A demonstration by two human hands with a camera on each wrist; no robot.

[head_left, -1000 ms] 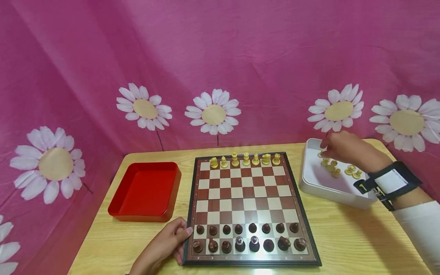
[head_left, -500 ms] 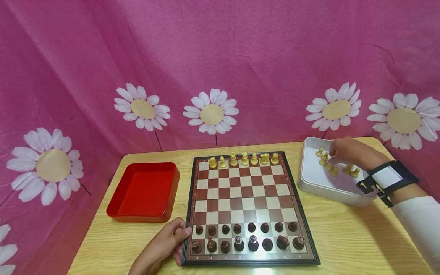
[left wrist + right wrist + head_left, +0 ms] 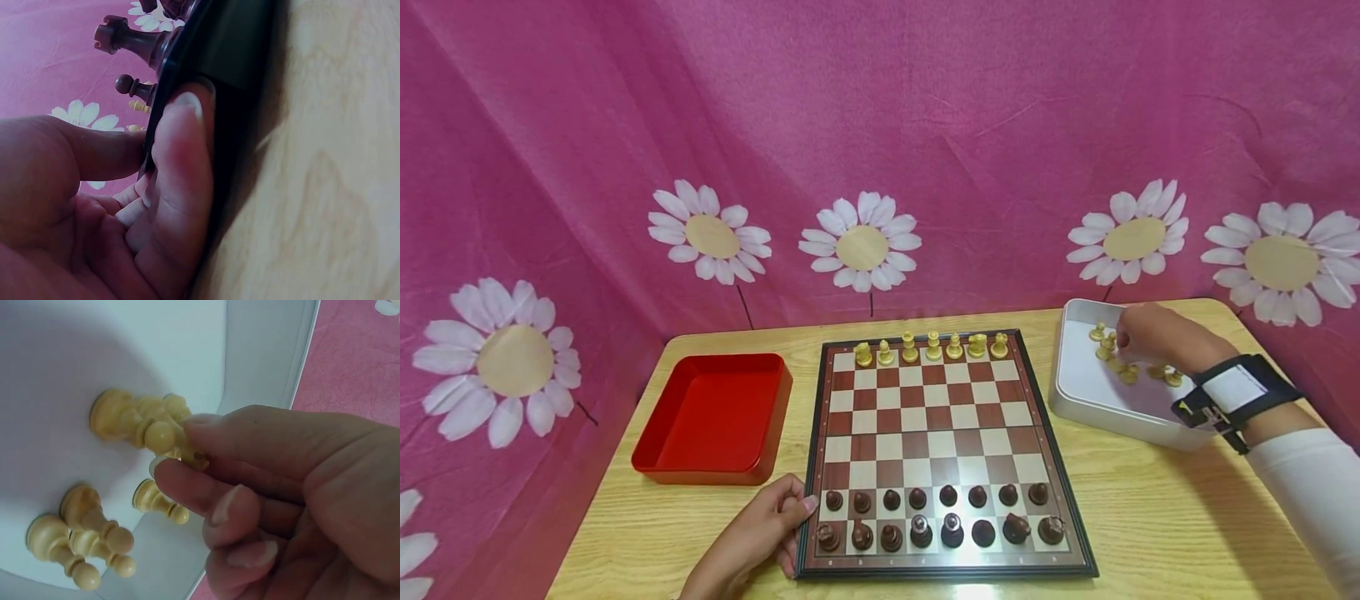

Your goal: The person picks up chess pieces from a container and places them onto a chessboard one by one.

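In the head view, my left hand [image 3: 763, 529] grips the near left edge of a brown-and-cream chessboard [image 3: 901, 447]. The left wrist view shows the thumb on top and fingers [image 3: 184, 162] beneath the board's dark rim. My right hand [image 3: 1161, 337] reaches into a white box [image 3: 1123, 423] at the right. In the right wrist view, its thumb and index finger pinch the notched top of a light rook [image 3: 199, 459], partly hidden by a light pawn [image 3: 112, 417]. More light pawns [image 3: 47, 540] lie around it. Dark pieces [image 3: 951, 529] fill two near rows; light pieces [image 3: 932, 346] line the far row.
A red open box [image 3: 707, 417] stands on the wooden table [image 3: 602, 517] left of the board. A pink cloth [image 3: 970, 150] with white daisies hangs close behind the table's far edge.
My right hand has shifted right and slightly nearer inside the white box, uncovering a pawn at its far left. The left hand keeps its hold on the board.
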